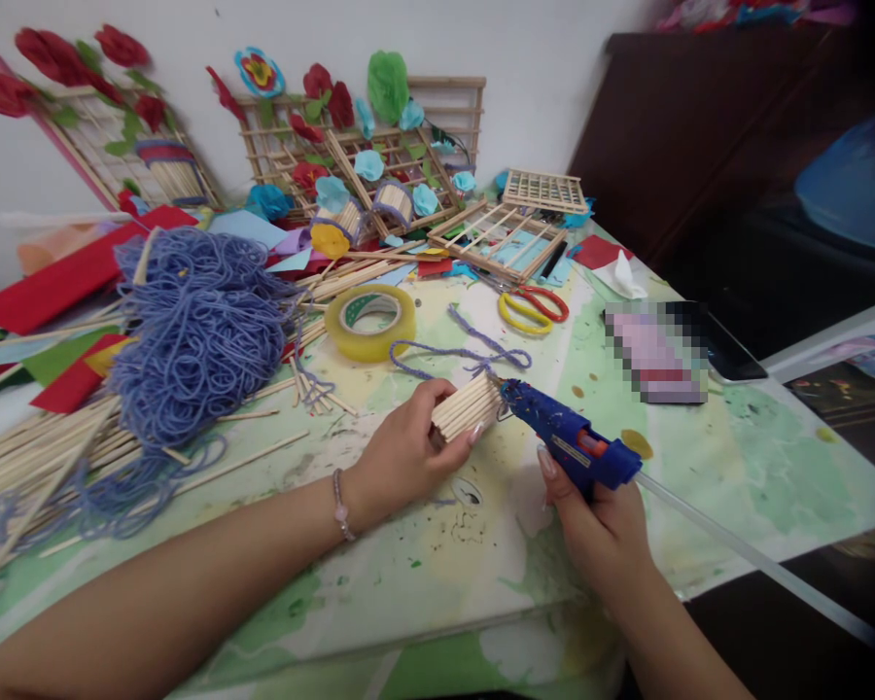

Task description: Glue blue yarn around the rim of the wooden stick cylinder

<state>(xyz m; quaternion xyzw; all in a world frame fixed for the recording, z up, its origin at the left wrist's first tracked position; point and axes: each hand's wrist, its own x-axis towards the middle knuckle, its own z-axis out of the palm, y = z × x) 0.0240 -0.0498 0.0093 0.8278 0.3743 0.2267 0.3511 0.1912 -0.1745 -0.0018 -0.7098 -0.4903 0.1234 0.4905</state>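
Right now I've got the left hand (412,447) with its fingers closed around a small stick bundle (467,408), just above the worktop (437,583). Right-hand (598,515) fingers wrap the grip of a blue glue gun (558,428), nozzle at the bundle's right end; can't tell if touching. I see tape (368,348) and scissors (529,329) beyond, purple yarn pile (200,335) off left.
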